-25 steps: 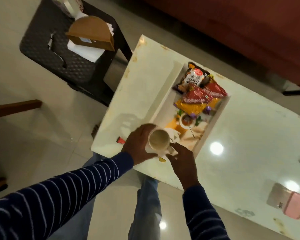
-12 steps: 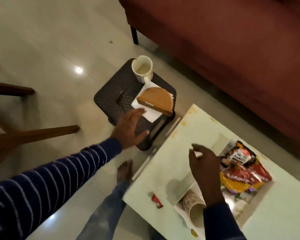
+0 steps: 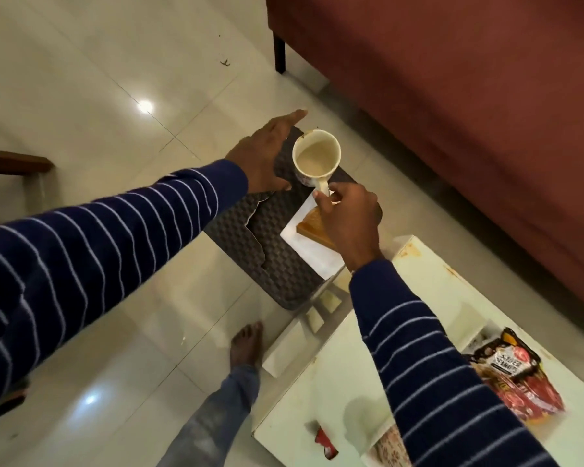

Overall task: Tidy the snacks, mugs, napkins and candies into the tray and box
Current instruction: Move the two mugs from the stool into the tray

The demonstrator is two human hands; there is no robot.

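Observation:
A cream mug point(image 3: 316, 158) stands at the far end of the dark woven stool point(image 3: 277, 261). My right hand point(image 3: 349, 219) pinches its handle. My left hand point(image 3: 263, 156) hovers flat and open just left of the mug, apart from it. White napkins point(image 3: 309, 251) under a wooden holder point(image 3: 312, 227) lie on the stool, partly hidden by my right hand. On the white table point(image 3: 351, 358), snack packets point(image 3: 513, 372) fill the tray point(image 3: 466, 318). Another mug point(image 3: 390, 446) peeks out beside my right sleeve. A red candy point(image 3: 326, 446) lies near the table's front edge.
A red sofa point(image 3: 469, 112) runs along the right behind the stool and table. A wooden chair part point(image 3: 14, 161) juts in at the left. My bare foot point(image 3: 246, 345) and jeans leg stand on the glossy tiled floor between stool and table.
Both hands left the mug set in the tray and went to the stool. My right hand has taken the second mug's handle, and my left hand has moved up beside it.

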